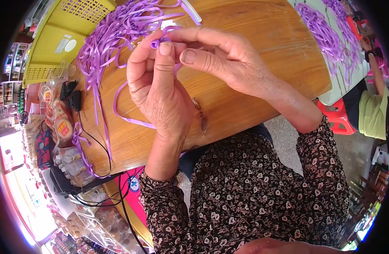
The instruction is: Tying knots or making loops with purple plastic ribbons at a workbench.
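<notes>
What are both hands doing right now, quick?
Left hand: closed, pinching a rolled, narrow, flat purple ribbon.
Right hand: fingers curved near the ribbon, thumb apart; whether it grips cannot be told.

The person wears a dark top (253, 190) with lots of little pale flowers and thin leaves. The left sleeve (165, 207) and right sleeve (325, 169) match it, and both stop before the wrist. The 2 thumbs (163, 70) have short nails.

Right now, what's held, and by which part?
The left hand pinches the flat purple ribbon by its small rolled coil; whether the right hand holds it is unclear.
</notes>
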`<state>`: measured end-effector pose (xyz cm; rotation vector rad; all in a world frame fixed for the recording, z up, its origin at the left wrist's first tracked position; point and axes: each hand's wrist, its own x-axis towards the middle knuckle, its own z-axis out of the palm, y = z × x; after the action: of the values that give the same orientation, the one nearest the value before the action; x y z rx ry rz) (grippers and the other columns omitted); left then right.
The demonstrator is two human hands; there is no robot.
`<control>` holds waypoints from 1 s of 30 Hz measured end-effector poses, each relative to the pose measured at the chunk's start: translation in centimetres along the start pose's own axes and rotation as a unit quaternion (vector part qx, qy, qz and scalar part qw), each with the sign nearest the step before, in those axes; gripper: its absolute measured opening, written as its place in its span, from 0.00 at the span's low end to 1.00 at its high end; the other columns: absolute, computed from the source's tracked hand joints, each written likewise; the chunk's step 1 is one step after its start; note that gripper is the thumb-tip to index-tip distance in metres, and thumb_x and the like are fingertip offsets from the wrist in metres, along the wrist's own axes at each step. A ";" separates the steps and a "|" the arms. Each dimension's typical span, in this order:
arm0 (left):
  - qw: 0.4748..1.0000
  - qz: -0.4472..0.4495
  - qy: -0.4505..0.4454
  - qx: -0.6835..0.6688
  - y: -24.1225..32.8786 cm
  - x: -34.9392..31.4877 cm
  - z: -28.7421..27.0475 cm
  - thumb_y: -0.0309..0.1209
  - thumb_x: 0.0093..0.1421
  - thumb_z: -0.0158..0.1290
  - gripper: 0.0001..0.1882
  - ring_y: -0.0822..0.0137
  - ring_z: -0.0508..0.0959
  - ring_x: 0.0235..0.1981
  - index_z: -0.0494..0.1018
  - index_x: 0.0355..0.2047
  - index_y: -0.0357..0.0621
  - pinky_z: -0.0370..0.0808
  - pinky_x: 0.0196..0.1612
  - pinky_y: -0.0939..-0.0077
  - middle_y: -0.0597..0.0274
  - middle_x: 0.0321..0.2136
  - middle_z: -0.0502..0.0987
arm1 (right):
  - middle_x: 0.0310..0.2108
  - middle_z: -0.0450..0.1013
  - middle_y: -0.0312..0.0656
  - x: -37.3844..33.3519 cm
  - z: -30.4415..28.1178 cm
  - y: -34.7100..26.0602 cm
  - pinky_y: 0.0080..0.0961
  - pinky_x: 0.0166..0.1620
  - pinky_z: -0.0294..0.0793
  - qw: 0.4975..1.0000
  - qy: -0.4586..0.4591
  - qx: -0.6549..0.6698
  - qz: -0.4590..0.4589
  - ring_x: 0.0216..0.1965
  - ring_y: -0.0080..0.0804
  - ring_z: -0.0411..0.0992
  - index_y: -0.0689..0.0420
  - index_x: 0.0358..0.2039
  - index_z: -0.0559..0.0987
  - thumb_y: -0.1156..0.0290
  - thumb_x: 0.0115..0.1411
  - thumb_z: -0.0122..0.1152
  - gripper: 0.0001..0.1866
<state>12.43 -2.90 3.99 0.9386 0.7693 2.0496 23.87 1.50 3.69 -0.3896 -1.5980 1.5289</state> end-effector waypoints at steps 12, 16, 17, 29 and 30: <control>0.989 -0.125 -0.021 -0.079 -0.4 -1.0 -0.4 0.24 0.59 0.52 0.11 0.78 0.70 0.28 0.73 0.43 0.39 0.67 0.31 0.87 0.64 0.36 0.76 | 0.35 0.75 0.40 -0.1 -0.3 -0.1 0.17 0.41 0.72 0.991 0.037 0.125 0.034 0.36 0.22 0.72 0.65 0.39 0.77 0.76 0.58 0.57 0.10; 0.991 -0.110 -0.023 -0.072 0.0 -1.0 -0.1 0.24 0.59 0.52 0.11 0.77 0.70 0.28 0.73 0.43 0.39 0.68 0.31 0.86 0.64 0.36 0.76 | 0.33 0.74 0.39 0.0 0.1 -0.2 0.17 0.38 0.71 0.989 0.078 0.125 -0.014 0.33 0.23 0.71 0.65 0.37 0.78 0.76 0.58 0.57 0.08; 0.998 -0.068 -0.010 0.007 0.1 -0.7 -0.5 0.25 0.60 0.50 0.11 0.74 0.73 0.30 0.71 0.43 0.37 0.70 0.34 0.83 0.61 0.37 0.76 | 0.32 0.73 0.38 0.1 0.0 0.0 0.17 0.36 0.70 0.986 0.108 0.117 -0.049 0.32 0.22 0.70 0.64 0.36 0.78 0.76 0.59 0.56 0.07; 0.957 -0.120 -0.039 -0.262 10.5 5.6 -5.8 0.24 0.64 0.40 0.11 0.72 0.60 0.22 0.67 0.44 0.29 0.63 0.31 0.76 0.60 0.27 0.67 | 0.28 0.73 0.38 2.5 -9.4 -3.3 0.16 0.27 0.65 0.888 -0.037 0.445 -0.108 0.23 0.19 0.66 0.63 0.40 0.75 0.73 0.60 0.53 0.10; 0.957 -0.119 -0.039 -0.262 10.2 5.5 -5.9 0.24 0.64 0.40 0.11 0.72 0.60 0.22 0.67 0.44 0.29 0.63 0.31 0.76 0.60 0.27 0.67 | 0.27 0.73 0.38 3.7 -9.5 -3.0 0.15 0.26 0.63 0.738 -0.227 0.606 -0.191 0.21 0.18 0.64 0.63 0.42 0.75 0.73 0.60 0.53 0.11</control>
<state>1.36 -5.19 10.42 0.5857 0.2519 1.8529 29.87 9.85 6.59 1.0409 -0.5856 2.0218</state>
